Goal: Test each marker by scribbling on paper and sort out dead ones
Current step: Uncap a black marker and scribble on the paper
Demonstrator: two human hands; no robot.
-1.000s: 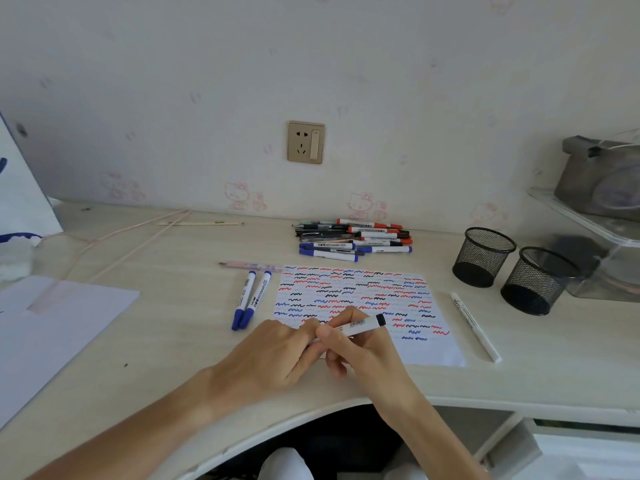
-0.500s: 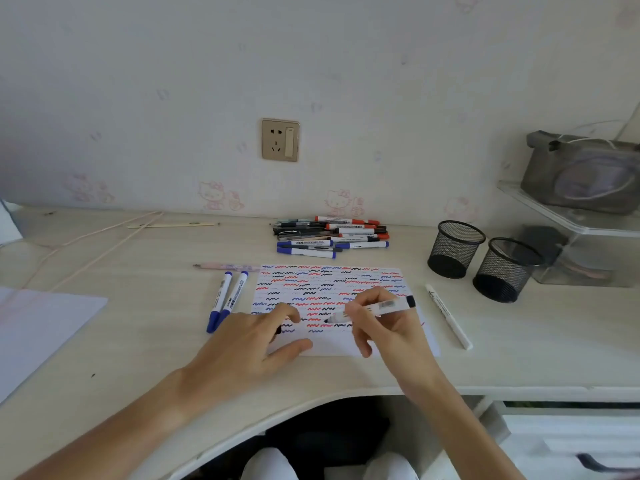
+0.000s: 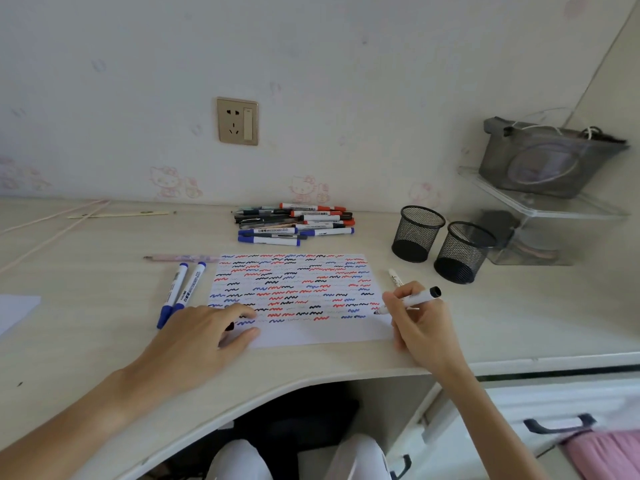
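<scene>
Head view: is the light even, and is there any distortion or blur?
Head view: soft even light, no glare on the paper; only faint shadows under the hands. Wide-angle bending curves the desk edge. The right hand and black-ended marker look sharp.

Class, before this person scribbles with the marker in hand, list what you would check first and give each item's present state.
1. Marker gripped by the right hand: ok.
2. Tip uncapped, at the paper's right edge: ok.
3. Left hand holds the sheet down: ok.
4. Cap kept under that hand: cannot tell.
5. Blank strip left along the near edge: ok.
6. Mesh cups standing ready for sorting: ok.
</scene>
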